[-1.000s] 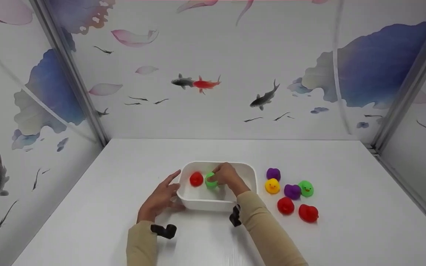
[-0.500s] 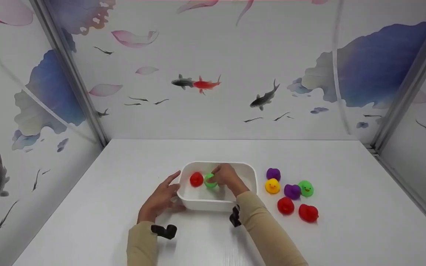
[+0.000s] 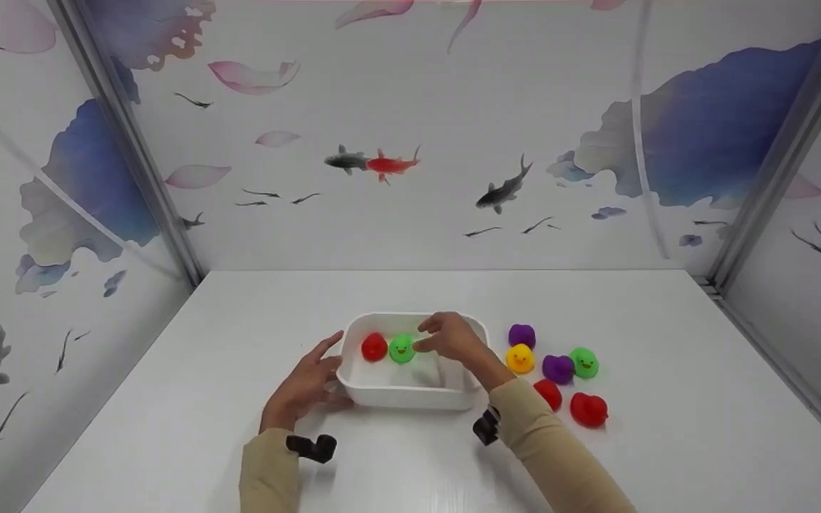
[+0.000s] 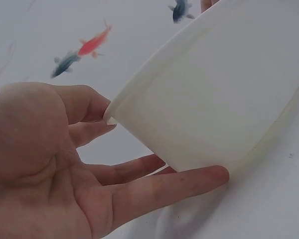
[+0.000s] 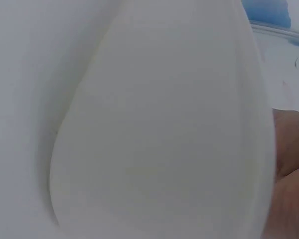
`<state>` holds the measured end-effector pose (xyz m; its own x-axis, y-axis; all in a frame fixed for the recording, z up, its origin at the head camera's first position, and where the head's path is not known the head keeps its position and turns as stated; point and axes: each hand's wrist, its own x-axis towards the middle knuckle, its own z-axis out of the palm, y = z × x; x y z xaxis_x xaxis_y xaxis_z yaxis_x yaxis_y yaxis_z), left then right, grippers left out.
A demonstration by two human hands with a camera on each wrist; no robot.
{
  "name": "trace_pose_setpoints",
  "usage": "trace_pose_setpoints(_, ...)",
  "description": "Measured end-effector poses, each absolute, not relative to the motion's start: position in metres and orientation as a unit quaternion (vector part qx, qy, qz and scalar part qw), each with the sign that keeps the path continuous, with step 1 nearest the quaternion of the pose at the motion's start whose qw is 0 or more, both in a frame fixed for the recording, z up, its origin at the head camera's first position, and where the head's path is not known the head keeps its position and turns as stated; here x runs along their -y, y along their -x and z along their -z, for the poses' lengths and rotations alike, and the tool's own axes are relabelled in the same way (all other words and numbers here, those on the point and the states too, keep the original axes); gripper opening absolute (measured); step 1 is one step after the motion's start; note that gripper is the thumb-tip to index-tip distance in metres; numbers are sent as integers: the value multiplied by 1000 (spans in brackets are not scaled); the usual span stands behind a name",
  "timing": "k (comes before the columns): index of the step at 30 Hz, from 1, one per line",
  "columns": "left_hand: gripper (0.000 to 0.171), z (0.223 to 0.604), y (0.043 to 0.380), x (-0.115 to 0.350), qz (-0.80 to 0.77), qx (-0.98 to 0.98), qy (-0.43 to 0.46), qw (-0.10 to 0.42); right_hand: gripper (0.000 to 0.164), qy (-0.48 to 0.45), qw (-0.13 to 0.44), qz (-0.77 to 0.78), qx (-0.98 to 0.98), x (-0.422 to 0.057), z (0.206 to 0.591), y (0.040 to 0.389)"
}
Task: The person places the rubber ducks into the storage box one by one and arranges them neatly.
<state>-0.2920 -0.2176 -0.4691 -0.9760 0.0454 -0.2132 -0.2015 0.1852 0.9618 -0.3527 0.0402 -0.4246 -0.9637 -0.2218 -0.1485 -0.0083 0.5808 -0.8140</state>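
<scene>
Inside a white plastic bin (image 3: 410, 397), a red rubber duck (image 3: 374, 347) and a green rubber duck (image 3: 402, 348) sit side by side at the left. My left hand (image 3: 305, 387) rests against the bin's left end, with fingers and thumb spread along its outer wall, as the left wrist view shows up close. Over the bin is my right hand (image 3: 452, 338), fingers loosely bent and holding nothing, just right of the green duck. The right wrist view shows mostly the bin's outer wall (image 5: 164, 124), with part of the hand (image 5: 291, 169) beyond its rim.
Right of the bin lie more rubber ducks: purple (image 3: 522, 335), yellow (image 3: 520, 358), another purple (image 3: 559, 369), green (image 3: 585, 363) and red (image 3: 589, 410). The right sleeve (image 3: 556, 442) partly covers another red duck (image 3: 548, 395). Patterned panels enclose the white table (image 3: 189, 399).
My right hand has let go of the green duck and moved right, leaving the duck upright beside the red one. My left hand stays at the bin. The head view has shifted slightly.
</scene>
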Motion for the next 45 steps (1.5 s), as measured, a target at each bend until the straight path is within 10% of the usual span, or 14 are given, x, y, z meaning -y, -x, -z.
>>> trace_pose_setpoints(45,55,473,291,216,-635,-764,62,94,59,-64,68,503,-859,-200,439,361)
